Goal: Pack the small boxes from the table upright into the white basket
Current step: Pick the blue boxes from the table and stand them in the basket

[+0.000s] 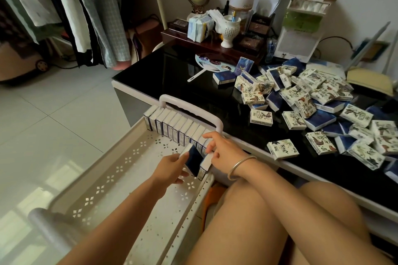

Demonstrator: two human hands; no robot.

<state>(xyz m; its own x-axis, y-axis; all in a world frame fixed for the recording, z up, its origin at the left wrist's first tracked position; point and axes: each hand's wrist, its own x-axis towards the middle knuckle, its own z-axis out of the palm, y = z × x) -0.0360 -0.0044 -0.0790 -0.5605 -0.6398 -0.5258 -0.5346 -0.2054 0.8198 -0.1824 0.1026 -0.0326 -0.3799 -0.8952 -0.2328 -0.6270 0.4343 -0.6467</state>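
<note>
A white basket (pixel 120 170) sits low beside the black table (pixel 172 75). It is long, and its long side runs from near the person out to the table edge. It has little flower-shaped holes in its floor and wall, and a white handle (pixel 193 109) at the far end.

Inside, along the far wall, a row of small boxes (pixel 174 127) stands upright, packed side by side. Their thin edges face up, and the row runs from the left end toward the right hand.

The left hand (pixel 170 168) is over the basket floor. Its fingers are curled and closed on a dark blue box (pixel 192 160). The box is tilted, not standing straight yet, with one flat blue face showing. It sits just in front of the right end of the row.

Just right of it, a white box (pixel 204 166) stands on its edge against the basket's right wall. The right hand (pixel 221 148) is beside it, close to the left hand. Its fingers are spread out loosely, and the fingertips rest on the tops of the last boxes in the row. It does not grip anything. A silver bangle (pixel 239 166) is on that wrist.

Farther right, on the table, a big pile of loose boxes (pixel 318 105) lies flat and jumbled, some white with pictures, some blue. They point all different ways.
</note>
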